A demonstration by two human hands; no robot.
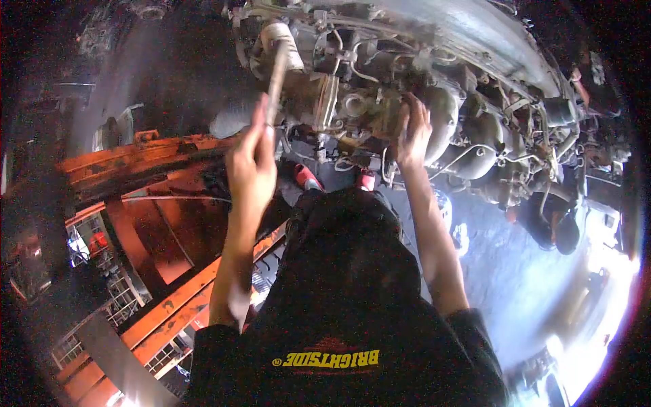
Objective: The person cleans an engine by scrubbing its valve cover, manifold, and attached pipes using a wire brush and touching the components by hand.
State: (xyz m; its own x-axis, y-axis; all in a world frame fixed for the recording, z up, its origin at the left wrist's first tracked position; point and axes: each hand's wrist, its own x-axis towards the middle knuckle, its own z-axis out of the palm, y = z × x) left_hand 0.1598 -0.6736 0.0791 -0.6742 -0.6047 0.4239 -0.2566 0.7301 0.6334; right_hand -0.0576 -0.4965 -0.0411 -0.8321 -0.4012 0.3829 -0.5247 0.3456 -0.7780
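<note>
My left hand (pixel 252 152) is closed round a pale, stick-like tool (pixel 277 78) that points up and away from me. The tool is smeared by motion, so its kind cannot be made out. Its far end overlaps a whitish cylinder (pixel 283 46) on the greasy engine (pixel 352 105); whether they touch is unclear. Fingers stretched out, my right hand (pixel 413 129) is at the engine's near side, beside a rounded grey metal housing (pixel 442 122). It appears to rest against the engine, and I see nothing held in it.
Pipes and hoses (pixel 536 146) crowd the engine's right side. To the left lies an orange metal frame (pixel 169 315) with beams and grating. My red shoes (pixel 308 176) stand below the engine on a grey floor (pixel 495 224), which is brightly lit at right.
</note>
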